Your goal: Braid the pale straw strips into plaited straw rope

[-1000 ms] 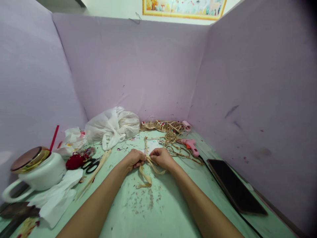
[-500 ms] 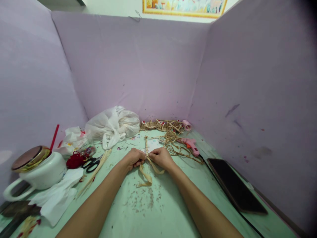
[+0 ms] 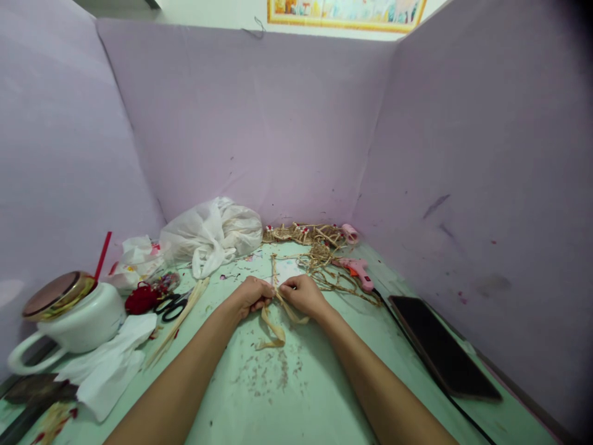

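My left hand [image 3: 254, 295] and my right hand [image 3: 301, 293] meet over the middle of the green table, fingertips nearly touching. Between them runs a braid of straw-coloured fibre strips [image 3: 274, 267], its finished length pointing away from me. The fingers of both hands are closed in a pinch on the strips. Two loose strip ends [image 3: 277, 335] curl down toward me, one under each hand. Just past my right hand a white paper [image 3: 288, 269] lies on the table. The exact crossing of the strips is partly hidden by my fingers.
Left stand a white mug [image 3: 88, 318], black scissors [image 3: 172, 307], a red yarn ball [image 3: 141, 299], loose pale strips [image 3: 185, 321] and a white plastic bag [image 3: 213, 232]. Right are a pink glue gun [image 3: 356, 272], its cord, a black tablet [image 3: 442, 346] and heaped braided cords [image 3: 322, 253].
My right fingertips have shifted very slightly on the strips. Otherwise both hands and the braid stay in place.
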`<act>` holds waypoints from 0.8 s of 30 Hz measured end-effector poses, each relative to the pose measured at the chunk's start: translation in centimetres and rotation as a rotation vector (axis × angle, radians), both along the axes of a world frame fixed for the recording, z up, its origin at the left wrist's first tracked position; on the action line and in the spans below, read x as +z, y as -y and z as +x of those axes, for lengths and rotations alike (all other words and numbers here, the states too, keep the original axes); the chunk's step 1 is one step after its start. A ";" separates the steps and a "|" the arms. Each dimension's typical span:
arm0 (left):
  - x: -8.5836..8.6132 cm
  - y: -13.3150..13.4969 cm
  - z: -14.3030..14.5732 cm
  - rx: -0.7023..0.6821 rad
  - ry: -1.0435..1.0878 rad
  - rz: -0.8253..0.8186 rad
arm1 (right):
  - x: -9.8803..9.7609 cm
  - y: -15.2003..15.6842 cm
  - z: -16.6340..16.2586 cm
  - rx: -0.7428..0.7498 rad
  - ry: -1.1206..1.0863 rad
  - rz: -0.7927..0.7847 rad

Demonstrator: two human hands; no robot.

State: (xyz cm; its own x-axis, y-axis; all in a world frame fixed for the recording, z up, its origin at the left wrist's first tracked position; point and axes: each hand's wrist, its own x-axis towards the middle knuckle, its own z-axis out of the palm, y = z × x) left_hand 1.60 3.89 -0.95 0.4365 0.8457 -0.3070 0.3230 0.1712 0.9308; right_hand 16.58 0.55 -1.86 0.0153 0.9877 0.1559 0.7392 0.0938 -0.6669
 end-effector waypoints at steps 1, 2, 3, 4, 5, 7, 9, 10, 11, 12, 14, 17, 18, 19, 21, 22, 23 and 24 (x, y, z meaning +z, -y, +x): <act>0.0 0.0 0.0 0.001 -0.001 0.000 | -0.2 -0.2 0.2 0.004 -0.038 -0.005; 0.1 0.1 0.0 0.001 -0.002 0.000 | -0.4 -0.3 0.3 0.004 -0.078 -0.012; 0.1 0.1 0.0 0.000 -0.002 0.000 | -0.6 -0.4 0.4 0.006 -0.119 -0.023; 0.1 0.1 0.0 -0.002 -0.001 0.000 | -0.7 -0.5 0.4 0.007 -0.161 -0.042; 0.0 0.1 0.0 -0.003 0.001 0.000 | -0.9 -0.5 0.3 0.008 -0.206 -0.067; 0.0 0.1 0.0 -0.005 0.007 0.003 | -1.0 -0.4 0.1 0.000 -0.287 -0.122; -0.1 0.1 0.0 -0.004 0.008 0.003 | -1.0 -0.4 -0.1 -0.029 -0.340 -0.163; -0.1 0.1 0.0 -0.003 0.006 0.003 | -0.9 -0.3 -0.3 -0.047 -0.359 -0.174; -0.1 0.1 0.0 -0.002 0.005 0.002 | -0.9 -0.3 -0.4 -0.063 -0.379 -0.183; 0.0 0.1 0.0 -0.002 0.003 0.002 | -0.8 -0.3 -0.6 -0.077 -0.406 -0.194; 0.0 0.1 0.0 0.001 0.001 0.002 | -0.6 -0.2 -0.8 -0.090 -0.489 -0.228; 0.2 0.2 0.1 0.009 -0.001 -0.004 | -0.2 -0.1 -1.0 -0.088 -0.602 -0.283; 0.2 0.2 0.1 0.014 -0.002 -0.006 | -0.1 0.0 -1.1 -0.089 -0.627 -0.296; 0.3 0.2 0.1 0.016 -0.002 -0.007 | 0.0 0.1 -1.1 -0.091 -0.646 -0.307; 0.3 0.2 0.1 0.015 -0.003 -0.007 | 0.3 0.2 -1.2 -0.098 -0.672 -0.327; 0.3 0.2 0.1 0.012 -0.004 -0.006 | 0.3 0.2 -1.2 -0.104 -0.677 -0.336; 0.4 0.2 0.1 0.010 -0.005 -0.006 | 0.3 0.2 -1.2 -0.109 -0.676 -0.341; 0.3 0.2 0.1 0.008 -0.007 -0.007 | 0.3 0.2 -1.2 -0.113 -0.667 -0.341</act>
